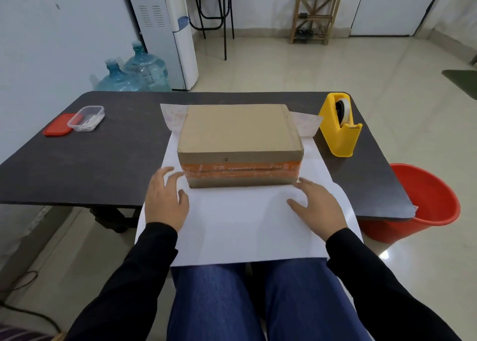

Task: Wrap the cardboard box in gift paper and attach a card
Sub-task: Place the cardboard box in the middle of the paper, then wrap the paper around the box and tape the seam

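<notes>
A brown cardboard box (pixel 238 134) with orange tape on its near side stands on a sheet of gift paper (pixel 245 224), white side up. The sheet hangs over the table's near edge onto my lap, and its patterned far end curls up behind the box. My left hand (pixel 165 198) rests flat on the paper at the box's near left corner, fingers spread. My right hand (pixel 317 206) lies flat on the paper at the near right corner, also spread. Neither hand holds anything. No card is clearly visible.
A yellow tape dispenser (pixel 340 126) stands right of the box on the dark table (pixel 103 154). A clear plastic container (pixel 87 118) and its red lid (pixel 58 129) sit at the far left. A red bucket (pixel 426 201) is on the floor at the right.
</notes>
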